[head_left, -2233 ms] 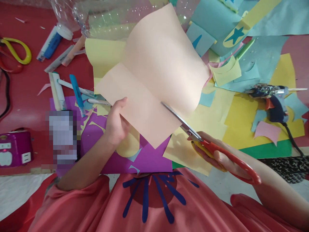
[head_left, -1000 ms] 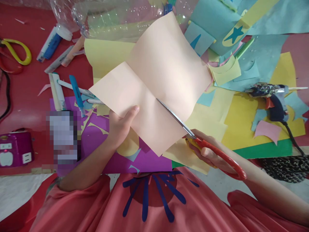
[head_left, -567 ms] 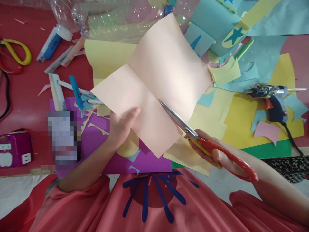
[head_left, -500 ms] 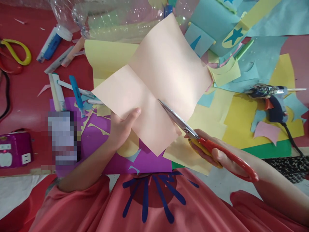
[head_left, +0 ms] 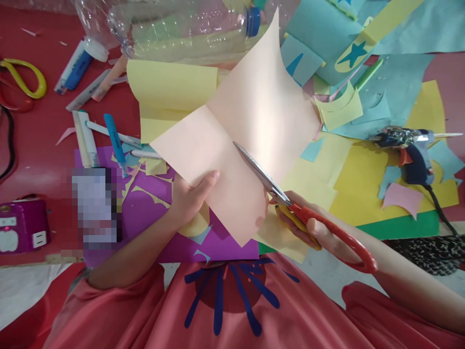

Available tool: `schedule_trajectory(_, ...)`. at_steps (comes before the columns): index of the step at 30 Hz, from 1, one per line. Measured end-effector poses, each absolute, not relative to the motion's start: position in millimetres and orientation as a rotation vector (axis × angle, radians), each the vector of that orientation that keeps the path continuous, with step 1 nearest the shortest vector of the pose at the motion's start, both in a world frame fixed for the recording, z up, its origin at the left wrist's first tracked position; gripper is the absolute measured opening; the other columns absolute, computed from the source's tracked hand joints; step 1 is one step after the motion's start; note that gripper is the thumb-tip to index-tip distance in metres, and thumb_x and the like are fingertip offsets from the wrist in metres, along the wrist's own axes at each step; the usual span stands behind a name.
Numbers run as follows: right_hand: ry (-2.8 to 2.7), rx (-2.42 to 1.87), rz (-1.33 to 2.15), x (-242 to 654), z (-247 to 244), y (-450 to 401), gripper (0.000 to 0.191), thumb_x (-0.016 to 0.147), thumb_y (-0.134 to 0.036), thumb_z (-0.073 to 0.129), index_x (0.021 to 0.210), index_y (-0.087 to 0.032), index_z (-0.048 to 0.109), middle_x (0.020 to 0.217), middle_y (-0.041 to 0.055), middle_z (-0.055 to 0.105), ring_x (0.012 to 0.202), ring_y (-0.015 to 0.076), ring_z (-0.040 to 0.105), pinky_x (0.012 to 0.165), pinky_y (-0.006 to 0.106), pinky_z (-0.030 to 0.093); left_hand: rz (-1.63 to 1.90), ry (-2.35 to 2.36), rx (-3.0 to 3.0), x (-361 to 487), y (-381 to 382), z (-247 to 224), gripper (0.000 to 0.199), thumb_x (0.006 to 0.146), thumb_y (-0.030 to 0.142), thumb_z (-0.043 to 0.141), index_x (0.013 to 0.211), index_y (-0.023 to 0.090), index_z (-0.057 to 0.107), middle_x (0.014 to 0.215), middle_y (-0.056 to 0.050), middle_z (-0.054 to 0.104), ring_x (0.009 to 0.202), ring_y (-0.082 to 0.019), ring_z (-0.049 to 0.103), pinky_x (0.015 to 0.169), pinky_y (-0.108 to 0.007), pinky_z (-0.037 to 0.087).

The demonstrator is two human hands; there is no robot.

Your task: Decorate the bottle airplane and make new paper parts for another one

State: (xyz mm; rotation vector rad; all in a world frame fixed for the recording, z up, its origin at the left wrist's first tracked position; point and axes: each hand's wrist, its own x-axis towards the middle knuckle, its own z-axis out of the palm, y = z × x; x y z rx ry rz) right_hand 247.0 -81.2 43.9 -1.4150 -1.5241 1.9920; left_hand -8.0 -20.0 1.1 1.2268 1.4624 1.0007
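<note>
A pale pink paper sheet (head_left: 267,111) is held over the table, partly slit, with its far corner curling up. My left hand (head_left: 192,196) pinches the sheet's near left edge, thumb on top and the fingers hidden beneath. In my right hand (head_left: 308,225) are scissors (head_left: 261,175) with red and yellow handles. Their blades look nearly closed and lie along the slit, the tip near the sheet's middle. Some fingers of my right hand are hidden behind the scissors and the paper.
A clear plastic bottle (head_left: 181,29) lies at the back. Glue gun (head_left: 414,155) and its cable are on the right. Markers (head_left: 114,138), a blurred phone-like object (head_left: 96,206) and a purple box (head_left: 25,225) are left. Yellow paper (head_left: 378,179) and a purple sheet (head_left: 225,245) lie beneath.
The pink sheet's left part has moved slightly right and nearer me, with my left hand. My right hand and the scissors have shifted a little left. The sheet's far corner has risen and curled more.
</note>
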Motion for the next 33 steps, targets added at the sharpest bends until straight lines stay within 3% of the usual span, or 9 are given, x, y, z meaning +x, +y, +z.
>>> schedule_trajectory(8,-1.31,-1.444,2.124,247.5,37.2,-84.2,0.077,0.076,-0.086,0.041,0.117,-0.022,0.051,0.076,-0.002,0.041,0.054,0.0074,0.028,0.041,0.022,0.021,0.917,1.519,1.242,-10.8,-22.2,-2.4,0.029,0.074,0.05,0.072,0.066,0.024,0.064,0.068,-0.002,0.068,0.08,-0.026,0.07,0.074,-0.037,0.061)
schedule_trajectory(14,-1.339,-1.438,2.041,241.4,33.5,-84.3,0.078,0.075,-0.085,0.045,0.116,-0.019,0.051,0.073,-0.002,0.043,0.054,0.0075,0.031,0.041,0.022,0.019,0.916,1.513,1.24,-10.8,-21.9,-1.7,0.028,0.074,0.05,0.072,0.068,0.024,0.065,0.069,-0.002,0.069,0.075,-0.025,0.07,0.07,-0.037,0.061)
schedule_trajectory(19,-1.34,-1.484,2.005,240.0,35.1,-83.9,0.076,0.075,-0.085,0.045,0.114,-0.02,0.05,0.072,-0.0034,0.041,0.054,0.0069,0.031,0.043,0.021,0.022,0.956,1.487,1.193,-9.0,-21.5,2.1,0.024,0.073,0.047,0.075,0.08,0.025,0.068,0.084,-0.003,0.075,0.092,-0.027,0.073,0.086,-0.039,0.062)
schedule_trajectory(24,-1.446,-1.403,2.089,249.0,39.1,-83.6,0.075,0.078,-0.086,0.037,0.117,-0.022,0.045,0.077,-0.0013,0.045,0.055,0.008,0.033,0.043,0.022,0.024,0.977,1.481,1.157,-7.5,-21.5,3.4,0.026,0.071,0.047,0.077,0.081,0.024,0.068,0.078,-0.004,0.074,0.096,-0.028,0.073,0.092,-0.04,0.061)
schedule_trajectory(33,-1.531,-1.336,2.056,247.0,41.0,-76.2,0.069,0.082,-0.083,0.032,0.11,-0.021,0.044,0.067,-0.0051,0.04,0.052,0.0083,0.03,0.042,0.022,0.027,0.879,1.449,1.189,-6.3,-26.3,2.3,0.031,0.074,0.052,0.072,0.072,0.022,0.07,0.08,-0.007,0.074,0.081,-0.026,0.073,0.073,-0.037,0.064)
